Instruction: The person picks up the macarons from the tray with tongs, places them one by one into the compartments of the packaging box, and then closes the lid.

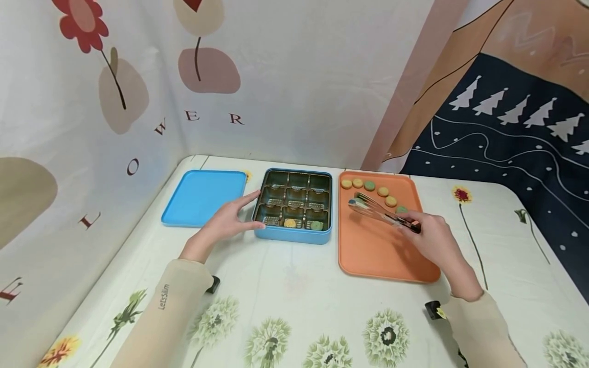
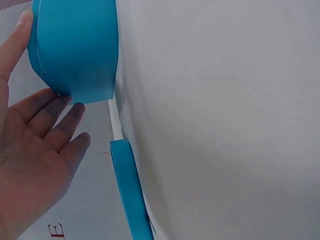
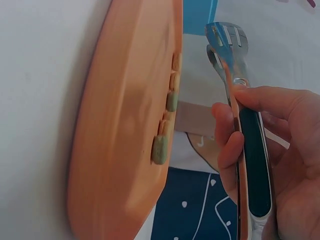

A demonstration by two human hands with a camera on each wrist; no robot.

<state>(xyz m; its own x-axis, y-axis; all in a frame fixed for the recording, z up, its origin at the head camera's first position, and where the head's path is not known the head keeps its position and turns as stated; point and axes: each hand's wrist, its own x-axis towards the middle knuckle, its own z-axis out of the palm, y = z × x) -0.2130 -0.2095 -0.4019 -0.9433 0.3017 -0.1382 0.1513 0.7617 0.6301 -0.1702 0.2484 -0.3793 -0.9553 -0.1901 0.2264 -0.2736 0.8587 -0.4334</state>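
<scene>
My right hand (image 1: 432, 237) grips metal serving tongs (image 3: 255, 160) with dark handle inlays, thumb on one arm and fingers curled round the other. The tongs' tips hang over the orange tray (image 1: 382, 250), overlapping a green cookie (image 1: 360, 202) in the head view. My left hand (image 1: 227, 220) rests against the left side of a blue tin (image 1: 294, 234), thumb at its front corner and fingers extended along the side. Inside the tin is a dark divided insert (image 1: 295, 196); its front row bears a yellow cookie (image 1: 290, 223) and a green cookie (image 1: 316, 225).
A blue lid (image 1: 204, 197) lies flat left of the tin. Several small yellow and green cookies (image 1: 383, 191) line the tray's far part. Behind the table hang printed cloths (image 1: 294, 76); a flowered cloth (image 1: 285, 276) covers the table.
</scene>
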